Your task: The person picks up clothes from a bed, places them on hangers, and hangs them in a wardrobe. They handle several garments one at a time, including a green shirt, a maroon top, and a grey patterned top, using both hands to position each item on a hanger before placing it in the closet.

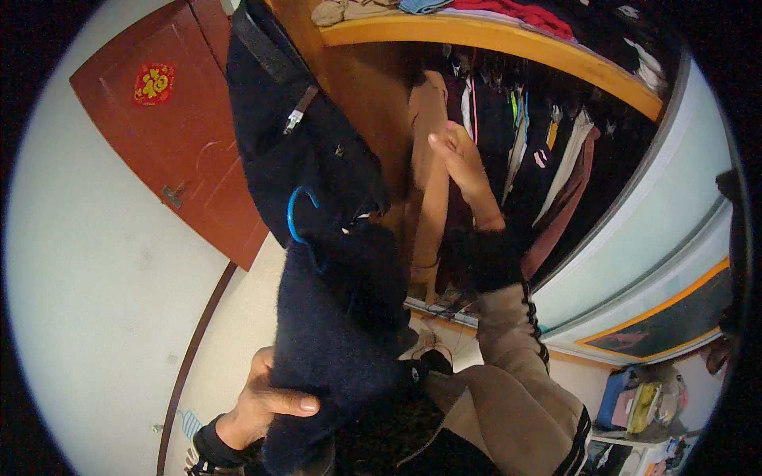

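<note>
In the lower left, my left hand [262, 398] grips a dark navy garment [339, 309], its thumb lying on the front of the cloth. A blue hanger hook [292, 214] sticks up from the top of that garment. My right hand [463, 163] is raised inside the wardrobe, at the edge of a tan garment [425, 160] hanging by the side panel. Its thumb overlaps the tan cloth; whether the fingers grasp it is unclear. Behind the blue hook hangs a black garment [280, 119] with a metal zip pull [293, 121].
Several clothes [565, 166] hang tightly packed to the right. Folded clothes lie on a wooden shelf [476, 30] above. A sliding door [649, 220] borders the wardrobe on the right. At left stands a red-brown door [184, 131]; a rack [631, 437] holds items lower right.
</note>
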`<move>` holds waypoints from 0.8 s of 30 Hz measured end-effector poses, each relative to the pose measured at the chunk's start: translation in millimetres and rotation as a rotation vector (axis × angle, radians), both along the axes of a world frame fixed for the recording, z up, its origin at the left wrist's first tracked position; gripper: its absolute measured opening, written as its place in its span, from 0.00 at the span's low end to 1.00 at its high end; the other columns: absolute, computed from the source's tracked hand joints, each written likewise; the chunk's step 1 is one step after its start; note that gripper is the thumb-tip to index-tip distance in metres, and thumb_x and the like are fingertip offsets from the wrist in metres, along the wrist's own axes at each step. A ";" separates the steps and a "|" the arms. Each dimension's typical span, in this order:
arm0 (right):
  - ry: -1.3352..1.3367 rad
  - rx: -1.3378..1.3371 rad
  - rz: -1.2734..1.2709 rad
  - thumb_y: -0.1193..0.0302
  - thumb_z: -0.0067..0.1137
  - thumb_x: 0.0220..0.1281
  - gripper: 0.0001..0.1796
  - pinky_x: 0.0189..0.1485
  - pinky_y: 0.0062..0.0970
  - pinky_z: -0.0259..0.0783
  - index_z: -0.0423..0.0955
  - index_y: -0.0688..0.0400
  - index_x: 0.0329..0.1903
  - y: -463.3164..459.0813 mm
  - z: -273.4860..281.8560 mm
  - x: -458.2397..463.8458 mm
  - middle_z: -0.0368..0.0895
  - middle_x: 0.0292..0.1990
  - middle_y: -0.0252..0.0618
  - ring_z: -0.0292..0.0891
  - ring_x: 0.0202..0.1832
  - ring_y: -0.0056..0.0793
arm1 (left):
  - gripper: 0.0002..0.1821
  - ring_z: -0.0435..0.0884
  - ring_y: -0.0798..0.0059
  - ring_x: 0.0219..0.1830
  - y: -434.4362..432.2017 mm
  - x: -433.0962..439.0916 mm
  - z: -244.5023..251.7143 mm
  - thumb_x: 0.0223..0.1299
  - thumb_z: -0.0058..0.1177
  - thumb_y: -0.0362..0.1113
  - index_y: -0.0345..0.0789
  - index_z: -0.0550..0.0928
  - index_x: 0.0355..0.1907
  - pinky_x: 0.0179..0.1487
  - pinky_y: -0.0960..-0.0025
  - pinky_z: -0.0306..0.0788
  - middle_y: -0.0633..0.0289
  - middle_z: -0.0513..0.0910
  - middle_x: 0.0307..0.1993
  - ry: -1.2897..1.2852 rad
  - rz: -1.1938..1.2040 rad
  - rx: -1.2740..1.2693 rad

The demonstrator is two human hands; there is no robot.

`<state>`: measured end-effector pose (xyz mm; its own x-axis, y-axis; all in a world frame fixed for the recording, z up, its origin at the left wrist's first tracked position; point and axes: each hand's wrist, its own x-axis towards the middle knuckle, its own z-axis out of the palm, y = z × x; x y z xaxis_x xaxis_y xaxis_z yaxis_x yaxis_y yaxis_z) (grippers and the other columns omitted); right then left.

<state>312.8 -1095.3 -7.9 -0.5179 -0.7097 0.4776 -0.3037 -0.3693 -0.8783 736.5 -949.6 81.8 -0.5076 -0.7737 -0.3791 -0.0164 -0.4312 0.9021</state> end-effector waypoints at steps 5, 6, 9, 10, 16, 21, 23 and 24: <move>0.196 0.306 -0.354 0.56 0.66 0.58 0.43 0.66 0.31 0.62 0.59 0.71 0.67 -91.9 -29.1 -60.6 0.68 0.64 0.56 0.68 0.64 0.47 | 0.36 0.80 0.54 0.50 -6.3 -30.6 -10.7 0.19 0.74 0.29 0.27 0.84 0.45 0.66 0.66 0.63 0.53 0.86 0.46 -0.017 0.014 0.055; 0.156 0.346 -0.279 0.55 0.66 0.58 0.43 0.66 0.32 0.63 0.61 0.71 0.66 -105.5 -28.7 -64.8 0.68 0.64 0.58 0.68 0.65 0.48 | 0.36 0.80 0.54 0.49 -9.3 -34.9 -12.7 0.18 0.74 0.29 0.27 0.84 0.45 0.66 0.67 0.63 0.53 0.86 0.46 -0.017 0.025 0.034; 0.035 0.227 -0.254 0.55 0.65 0.56 0.36 0.62 0.34 0.67 0.71 0.71 0.58 -137.9 -26.2 -66.8 0.77 0.57 0.55 0.72 0.61 0.43 | 0.37 0.80 0.55 0.47 -24.9 -45.0 -19.0 0.19 0.74 0.30 0.26 0.84 0.46 0.65 0.68 0.64 0.52 0.86 0.46 -0.058 -0.027 0.019; -0.096 0.097 -0.204 0.56 0.65 0.56 0.34 0.61 0.35 0.67 0.72 0.71 0.57 -149.0 -22.6 -67.0 0.78 0.56 0.54 0.73 0.60 0.41 | 0.37 0.81 0.55 0.47 -31.0 -48.2 -21.5 0.19 0.74 0.30 0.26 0.84 0.46 0.65 0.69 0.64 0.53 0.86 0.46 -0.040 -0.056 0.052; 0.026 0.010 -0.194 0.63 0.64 0.52 0.20 0.48 0.38 0.68 0.73 0.66 0.42 -224.0 -2.4 -39.5 0.76 0.39 0.47 0.74 0.44 0.42 | 0.34 0.81 0.59 0.47 -54.2 -63.1 -33.0 0.21 0.77 0.29 0.26 0.85 0.43 0.63 0.68 0.66 0.55 0.86 0.45 -0.033 -0.156 0.026; 0.084 -0.049 -0.144 0.71 0.57 0.48 0.13 0.48 0.39 0.68 0.67 0.60 0.37 -258.3 8.1 -16.0 0.72 0.34 0.46 0.72 0.41 0.44 | 0.27 0.82 0.59 0.45 -67.5 -68.7 -37.2 0.29 0.77 0.27 0.28 0.86 0.41 0.61 0.68 0.69 0.54 0.86 0.44 -0.026 -0.228 -0.029; 0.116 0.029 -0.157 0.72 0.57 0.48 0.14 0.50 0.39 0.68 0.66 0.59 0.39 -258.1 11.8 -16.1 0.73 0.36 0.47 0.72 0.42 0.44 | 0.26 0.83 0.59 0.44 -71.8 -69.8 -40.3 0.30 0.78 0.28 0.29 0.86 0.41 0.61 0.68 0.69 0.53 0.87 0.44 -0.012 -0.254 -0.079; 0.127 0.116 -0.084 0.74 0.56 0.49 0.18 0.52 0.39 0.69 0.67 0.61 0.45 -252.9 12.9 -19.9 0.75 0.39 0.48 0.73 0.45 0.44 | 0.26 0.83 0.59 0.44 -72.9 -70.2 -42.1 0.31 0.78 0.28 0.29 0.86 0.41 0.61 0.67 0.70 0.53 0.87 0.43 -0.004 -0.256 -0.088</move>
